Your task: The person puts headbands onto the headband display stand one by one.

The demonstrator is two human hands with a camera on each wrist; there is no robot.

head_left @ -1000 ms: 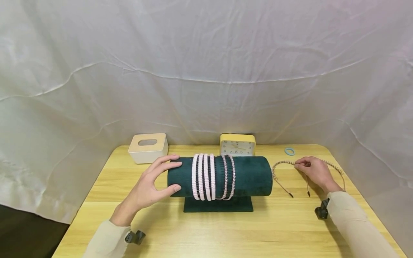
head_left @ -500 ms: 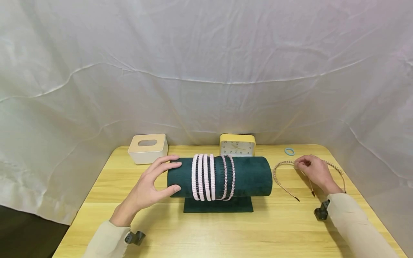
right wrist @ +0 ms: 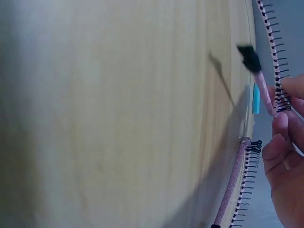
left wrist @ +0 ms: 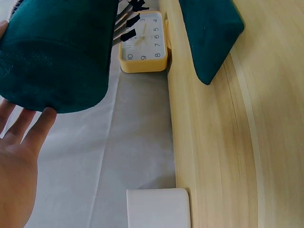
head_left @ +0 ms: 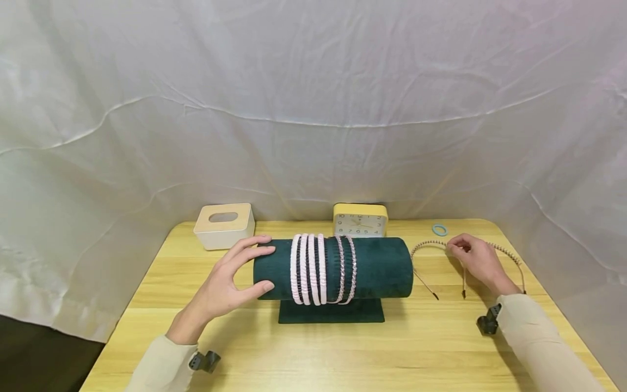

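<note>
A dark green velvet roll-shaped display stand point(head_left: 382, 267) bears several pale pink headbands point(head_left: 313, 269) near its middle and thinner beaded ones point(head_left: 354, 269) beside them. My left hand point(head_left: 225, 280) holds the roll's left end, thumb on the front and fingertips at the top. In the left wrist view, other fingertips of the left hand point(left wrist: 16, 156) touch the end face. At the right, my right hand point(head_left: 477, 258) pinches a thin, pinkish toothed headband point(head_left: 431, 243) between thumb and fingers. Its black-tipped ends point(head_left: 435, 296) hang down, and its left curve overlaps the roll's right end.
A further toothed headband point(head_left: 514, 258) lies right of my right hand. Behind it is a blue ring point(head_left: 439, 230). A yellow clock point(head_left: 360, 210) and a white tissue box point(head_left: 222, 238) stand at the back of the wooden table point(head_left: 333, 354), before a grey cloth.
The pinched headband swings right, then back left, so its left curve now overlaps the roll's end. My right hand stays nearly in place; my left hand has not moved.
</note>
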